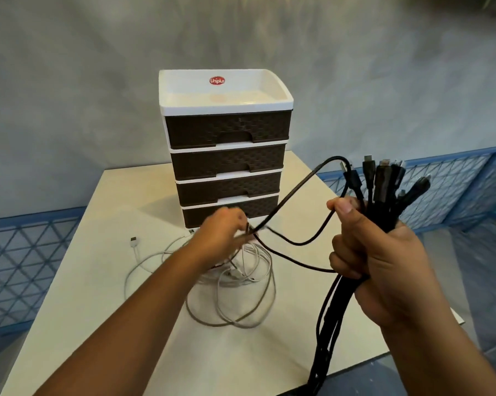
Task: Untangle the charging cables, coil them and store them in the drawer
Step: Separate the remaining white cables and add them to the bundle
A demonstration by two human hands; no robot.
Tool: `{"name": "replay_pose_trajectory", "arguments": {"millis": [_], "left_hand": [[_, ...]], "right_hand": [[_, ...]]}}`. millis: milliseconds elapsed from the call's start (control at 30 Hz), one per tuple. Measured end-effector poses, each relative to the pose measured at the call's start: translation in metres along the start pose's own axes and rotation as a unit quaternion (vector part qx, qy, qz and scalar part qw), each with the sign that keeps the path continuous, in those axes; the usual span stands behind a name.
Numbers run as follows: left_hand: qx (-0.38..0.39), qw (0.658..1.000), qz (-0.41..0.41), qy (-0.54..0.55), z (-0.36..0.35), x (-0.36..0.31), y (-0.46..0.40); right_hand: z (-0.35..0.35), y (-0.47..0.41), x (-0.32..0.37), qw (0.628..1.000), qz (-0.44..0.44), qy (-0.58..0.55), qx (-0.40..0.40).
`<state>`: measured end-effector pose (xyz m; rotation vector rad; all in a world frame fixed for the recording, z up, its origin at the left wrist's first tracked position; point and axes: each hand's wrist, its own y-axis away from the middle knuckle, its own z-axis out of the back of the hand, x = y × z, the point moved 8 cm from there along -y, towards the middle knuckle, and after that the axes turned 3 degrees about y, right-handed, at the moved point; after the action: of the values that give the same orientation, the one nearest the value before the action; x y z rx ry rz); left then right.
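Nearest to us, at about four o'clock, our right hand (384, 252) is clenched around a bundle of black cables (381, 195), plugs fanned out above the fist and the long tails hanging down past the table (92, 295) edge at five o'clock. One black strand (298, 195) loops out of that bundle and runs toward the centre of the view.

There, at roughly the middle, our left hand (223, 232) meets that strand just above a loose heap of white cables (235, 287) lying on the table. The fingers look curled and pinched on the black strand, though the hand is blurred and we cannot be sure whether a white cable is caught in the same pinch. A white plug (133, 239) trails off toward nine o'clock.

Beyond, at twelve o'clock, stands the drawer unit (226, 147), its four dark drawers all closed.

We judge the step in hand to be freeing this last black strand from the white heap. To do it well, we should keep the right fist firm so the bundle does not slide apart, lift the strand slowly with the left, and follow it to its free end, not tug, since a pull could tighten a knot or drag the white cables off the table. Coiling and opening a drawer are not yet begun.
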<state>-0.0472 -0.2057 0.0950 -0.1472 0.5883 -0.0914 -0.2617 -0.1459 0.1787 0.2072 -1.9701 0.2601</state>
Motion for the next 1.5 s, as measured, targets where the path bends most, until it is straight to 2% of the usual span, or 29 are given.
{"name": "replay_pose_trajectory", "arguments": {"millis": [67,167,300,367,433,533,633,800,900,1133,1200,1333,1500], "left_hand": [[-0.083,0.996,-0.021,-0.028,0.037,-0.013,-0.013],[-0.191,0.98,-0.044,0.025,0.08,-0.022,-0.021],[-0.349,0.928,-0.109,0.077,0.122,-0.045,-0.005],[-0.4,0.903,-0.132,0.079,0.135,-0.057,0.005],[-0.418,0.895,-0.14,0.064,0.141,-0.068,0.012],[-0.403,0.903,-0.142,0.044,0.14,-0.086,0.025],[-0.341,0.928,-0.145,0.045,0.129,-0.1,0.042],[-0.2,0.971,-0.036,0.129,0.088,-0.107,0.081],[-0.178,0.97,-0.005,0.167,0.062,-0.121,0.114],[-0.211,0.941,0.109,0.242,-0.017,-0.119,0.184],[-0.19,0.949,0.13,0.213,-0.044,-0.119,0.203],[-0.082,0.989,0.117,0.034,-0.098,-0.127,0.229],[0.019,0.997,0.075,-0.027,-0.157,-0.146,0.243]], "right_hand": [[0.004,0.001,-0.001,1.0,-0.001,0.002,-0.004],[0.01,0.004,-0.003,1.0,-0.005,-0.002,-0.015],[0.018,0.009,-0.004,1.0,-0.011,-0.003,-0.023],[0.023,0.012,-0.002,1.0,-0.014,-0.004,-0.027],[0.027,0.015,0.0,0.999,-0.015,-0.009,-0.033],[0.036,0.02,0.003,0.999,-0.012,-0.008,-0.032],[0.048,0.027,0.008,1.0,-0.009,-0.004,-0.028],[0.075,0.042,0.022,1.0,-0.012,-0.009,-0.026],[0.094,0.055,0.029,1.0,-0.021,-0.002,-0.023],[0.149,0.081,0.025,0.994,-0.091,0.051,-0.034],[0.167,0.087,0.022,0.992,-0.105,0.054,-0.045],[0.182,0.097,0.02,0.99,-0.128,0.046,-0.023],[0.182,0.107,0.028,0.991,-0.132,0.034,0.002]]}}
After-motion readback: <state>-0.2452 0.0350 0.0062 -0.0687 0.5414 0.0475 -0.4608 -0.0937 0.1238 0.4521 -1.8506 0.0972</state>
